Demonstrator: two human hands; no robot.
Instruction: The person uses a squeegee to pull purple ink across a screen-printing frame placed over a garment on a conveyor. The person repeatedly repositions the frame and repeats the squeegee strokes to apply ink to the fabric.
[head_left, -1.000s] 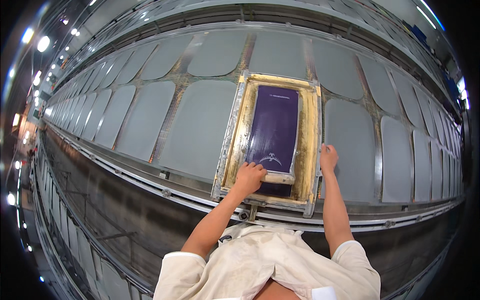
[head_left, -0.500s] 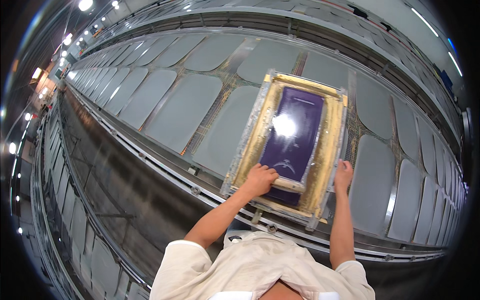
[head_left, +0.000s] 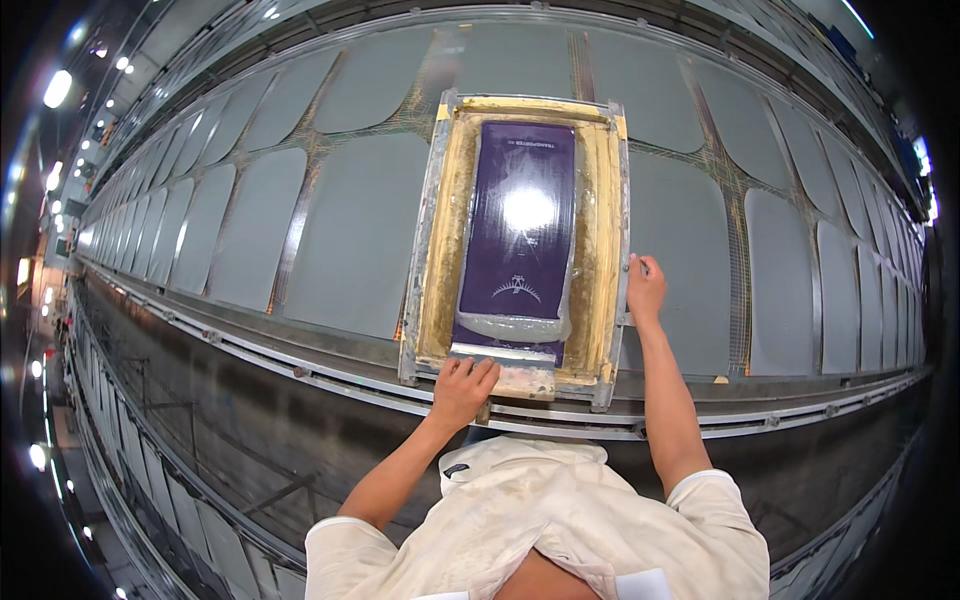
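Note:
A screen printing frame [head_left: 617, 200] with yellowed inner edges lies on the long table in front of me. Its purple mesh [head_left: 520, 240] shines under a light and bears a pale curved emblem near my end. At the frame's near end, my left hand [head_left: 466, 388] is closed over the left part of a squeegee [head_left: 526, 383]. A band of pale, wet-looking ink [head_left: 512, 328] lies across the mesh just beyond the squeegee. My right hand [head_left: 646, 288] is closed at the frame's right side; its fingers appear to grip the edge or a small fitting there.
Rows of grey rounded panels [head_left: 355, 240] cover the table on both sides of the frame. A metal rail [head_left: 340, 385] with small fittings runs along the near edge. More long tables with panels stand behind and to the lower left [head_left: 150, 450].
My left hand has drawn the squeegee toward me, off the emblem to the frame's near end. The view has turned, so the frame now stands straighter. My right hand stays at its side.

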